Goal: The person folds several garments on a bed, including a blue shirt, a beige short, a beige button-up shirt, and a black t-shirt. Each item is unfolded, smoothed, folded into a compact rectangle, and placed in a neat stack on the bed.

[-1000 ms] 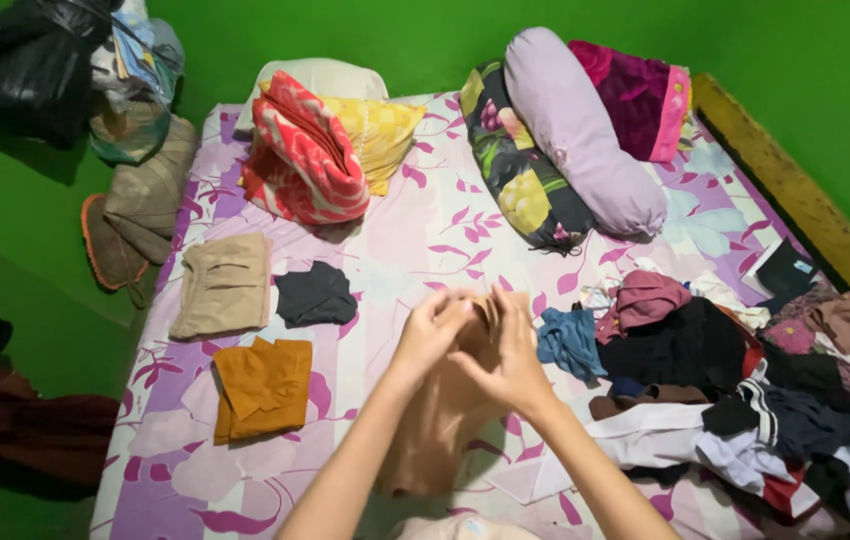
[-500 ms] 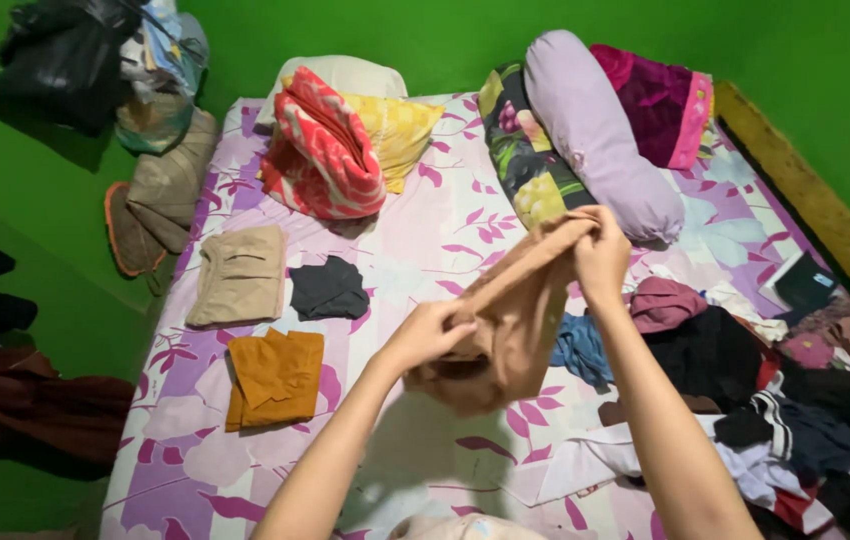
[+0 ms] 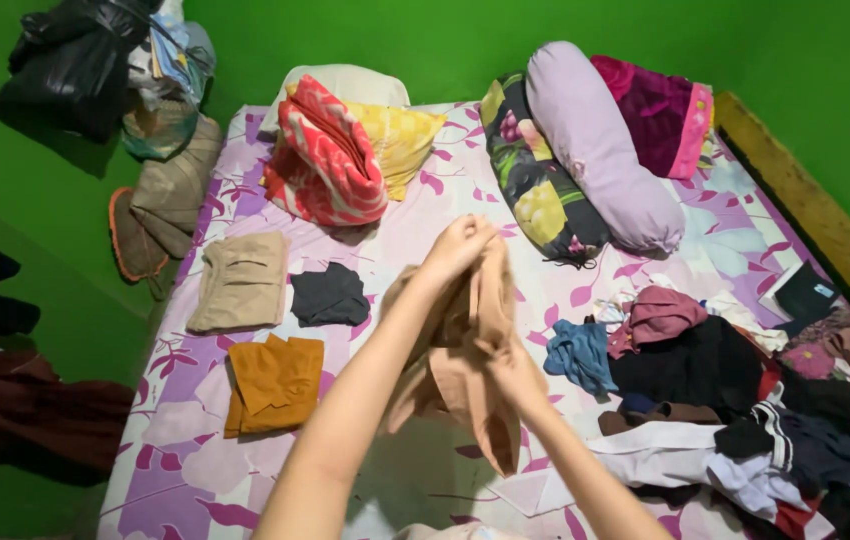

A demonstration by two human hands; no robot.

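Against bright green walls, a bed point(image 3: 425, 250) covered by a purple-and-white floral sheet was seen. Soft cushions and a long lilac bolster point(image 3: 600, 150) were stacked at its head, and a loose heap of mixed clothes point(image 3: 745, 400) was spread along its right side. Three folded pieces were laid flat on the left: a beige one point(image 3: 242, 282), a mustard one point(image 3: 273, 382) and a small dark one point(image 3: 329, 296). Above the middle of the bed, a limp tan garment point(image 3: 465, 370) was held up, its top pinched in the clenched left hand point(image 3: 460, 245) and its middle gripped by the right hand point(image 3: 515, 372).
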